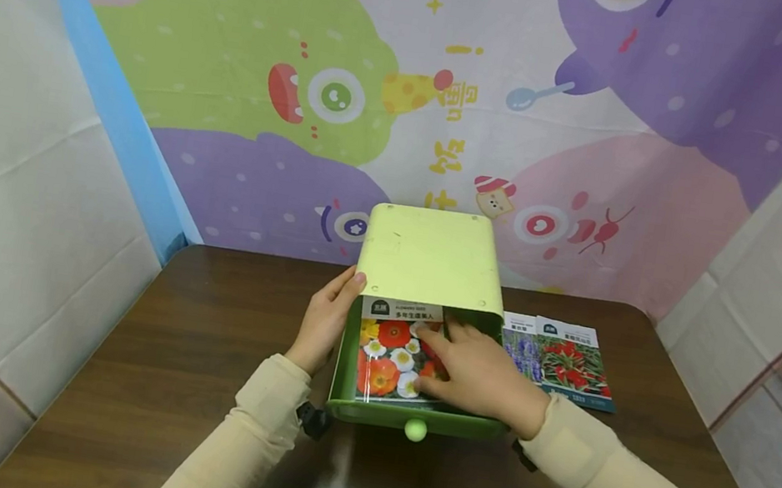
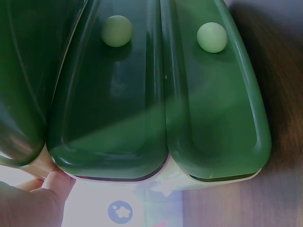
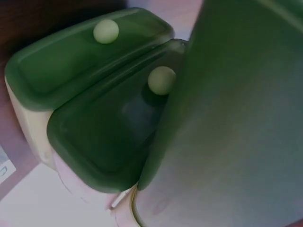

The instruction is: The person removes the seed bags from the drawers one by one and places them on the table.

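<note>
A small pale yellow-green drawer cabinet (image 1: 435,255) stands on the table with its top green drawer (image 1: 418,421) pulled out. Inside that drawer lies a seed packet (image 1: 385,357) with red, yellow and white flowers printed on it. My right hand (image 1: 488,377) reaches in, thumb and fingers spread over the packet's right side, some fingertips hidden under the cabinet's top. Against the cabinet's left side rests my left hand (image 1: 329,311), its thumb by the front corner. The left wrist view shows that hand (image 2: 38,198) beside the two closed lower drawers (image 2: 109,118).
To the cabinet's right, a red-flower seed packet (image 1: 574,364) and a purple-flower packet (image 1: 523,348) lie on the brown wooden table (image 1: 188,382). A cartoon-printed cloth (image 1: 250,71) hangs behind. The right wrist view shows the open drawer's underside (image 3: 232,123) beside the lower drawers (image 3: 85,66).
</note>
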### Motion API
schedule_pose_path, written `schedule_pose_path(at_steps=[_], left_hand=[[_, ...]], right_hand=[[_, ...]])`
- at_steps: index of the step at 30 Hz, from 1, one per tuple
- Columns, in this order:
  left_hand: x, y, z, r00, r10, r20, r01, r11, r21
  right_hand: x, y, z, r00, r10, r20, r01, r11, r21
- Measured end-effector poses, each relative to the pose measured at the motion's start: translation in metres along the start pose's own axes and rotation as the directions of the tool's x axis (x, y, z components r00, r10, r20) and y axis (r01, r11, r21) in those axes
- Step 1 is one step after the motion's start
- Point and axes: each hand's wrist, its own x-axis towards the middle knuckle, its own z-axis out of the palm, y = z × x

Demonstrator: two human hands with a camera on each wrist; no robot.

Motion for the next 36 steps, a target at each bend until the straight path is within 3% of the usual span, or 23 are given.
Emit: schedule_pose_path(at_steps=[3,8,19,27,31,36], left_hand=[[0.001,0.000,0.000,1.000,0.006,-0.002,-0.006,1.000,0.001],[0.001,0.002,-0.001,1.000,0.008,0.002,-0.008,1.000,0.002],[-0.001,0.002,-0.001,1.000,0.007,0.002,-0.007,1.000,0.018],[0.001,-0.001,-0.001,1.000,0.006,0.002,-0.006,1.000,-0.003],[0.000,0.001,-0.001,1.000,0.000,0.010,0.000,1.000,-0.011],[-0.001,0.002,-0.001,1.000,0.007,0.008,-0.007,1.000,-0.010]], right_hand=[[0.001,0.002,0.002,1.000,-0.011,-0.001,0.011,1.000,0.007],[0.003,0.003,0.002,1.000,0.011,0.022,-0.014,0.992,0.129],[0.008,0.002,0.000,0.999,0.045,0.029,-0.053,0.929,0.366],[0.009,0.000,0.002,0.991,0.131,0.020,-0.130,0.927,0.352],[0.011,0.001,0.001,0.990,0.139,0.026,-0.138,0.900,0.414],[0.012,0.000,-0.001,0.989,0.144,0.031,-0.139,0.845,0.517]])
